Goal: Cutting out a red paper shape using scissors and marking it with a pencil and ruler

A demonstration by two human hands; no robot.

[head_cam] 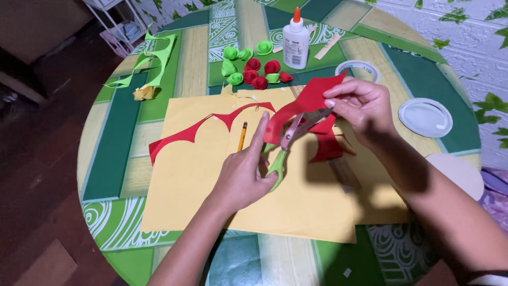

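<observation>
Above the yellow paper (211, 185), our left hand (244, 177) grips scissors (288, 140), blades angled up-right into red paper (307, 100) pinched by our right hand (362, 106).

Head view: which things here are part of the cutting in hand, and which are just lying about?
In use:
- left hand working the green-handled scissors
- right hand holding the red paper

Lying about:
- glue bottle
- pencil
- rolled red and green paper roses
- green paper offcut
- tape roll
- yellow sheet
</observation>
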